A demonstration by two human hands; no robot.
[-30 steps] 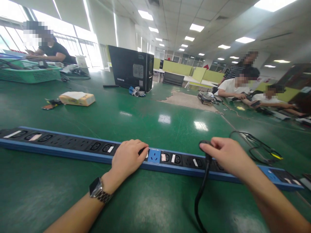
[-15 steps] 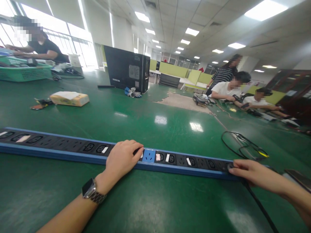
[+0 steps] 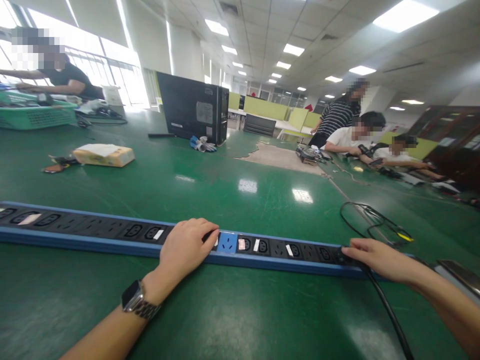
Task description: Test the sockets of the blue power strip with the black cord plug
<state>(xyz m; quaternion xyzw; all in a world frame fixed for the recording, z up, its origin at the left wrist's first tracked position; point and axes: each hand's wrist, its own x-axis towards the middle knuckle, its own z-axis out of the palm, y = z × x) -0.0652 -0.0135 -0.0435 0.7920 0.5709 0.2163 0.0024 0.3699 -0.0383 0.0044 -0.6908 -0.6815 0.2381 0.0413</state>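
Observation:
A long blue and black power strip (image 3: 275, 261) lies across the table in front of me, with several sockets, one of them blue, and small white stickers. Near its middle, my left hand (image 3: 189, 245), with a watch on the wrist, is wrapped over the strip. Toward the right end, my right hand (image 3: 375, 257) pinches a black plug (image 3: 344, 256) at the strip's sockets. From this plug a thick black cable (image 3: 388, 310) runs down toward the lower right. My fingers partly hide the plug, so I cannot tell how deep it sits.
Beyond the strip stand a black computer case (image 3: 187, 107), gloves (image 3: 202, 144) and a tissue pack (image 3: 105, 155). A green basket (image 3: 37, 117) is at the left, a looped black cable (image 3: 369, 220) at the right. Several people sit or stand around the table (image 3: 225, 310).
My right hand has shifted a little left along the strip with the plug and its cable. My left hand keeps its place on the strip. The view has turned slightly.

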